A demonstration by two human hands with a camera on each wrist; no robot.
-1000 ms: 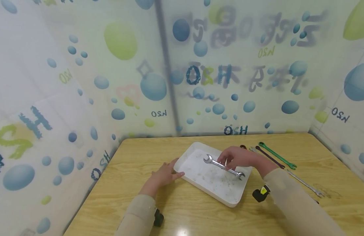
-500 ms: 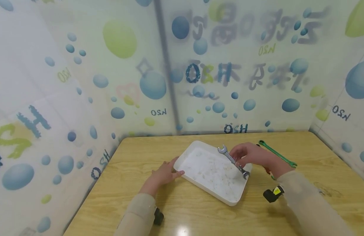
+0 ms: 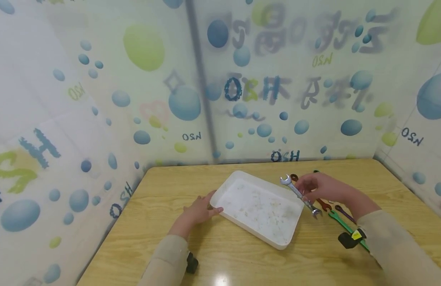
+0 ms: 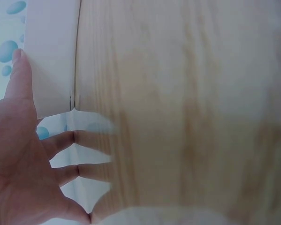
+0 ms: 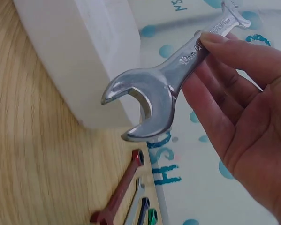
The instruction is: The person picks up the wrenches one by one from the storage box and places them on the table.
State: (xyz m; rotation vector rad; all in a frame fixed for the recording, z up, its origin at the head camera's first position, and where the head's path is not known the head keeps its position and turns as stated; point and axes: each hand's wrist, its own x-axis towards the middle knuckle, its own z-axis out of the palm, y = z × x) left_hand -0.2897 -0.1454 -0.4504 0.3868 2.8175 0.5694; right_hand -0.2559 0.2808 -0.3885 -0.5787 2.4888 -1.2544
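Observation:
A white rectangular tray [image 3: 256,206] lies angled on the table. At its left corner my left hand [image 3: 199,210] rests against it, thumb at the rim; in the left wrist view the fingers are straight and spread beside the tray wall [image 4: 51,56]. Between thumb and fingers, my right hand [image 3: 322,188] pinches a silver double open-end wrench [image 3: 295,191] near its middle. The wrench is held in the air at the tray's right edge, tilted down to the right. A large open jaw end faces the camera in the right wrist view.
Beyond the right hand, several wrenches lie on the wooden table [image 3: 170,190]: a green wrench [image 3: 342,224], a purple wrench [image 3: 345,214] and a reddish wrench [image 5: 121,187], partly hidden by the arm. Patterned curtains [image 3: 313,131] stand behind the table.
My right hand has carried the wrench rightwards, from over the middle of the tray to its right edge, and it now tilts more steeply. My left hand and the tray have stayed put.

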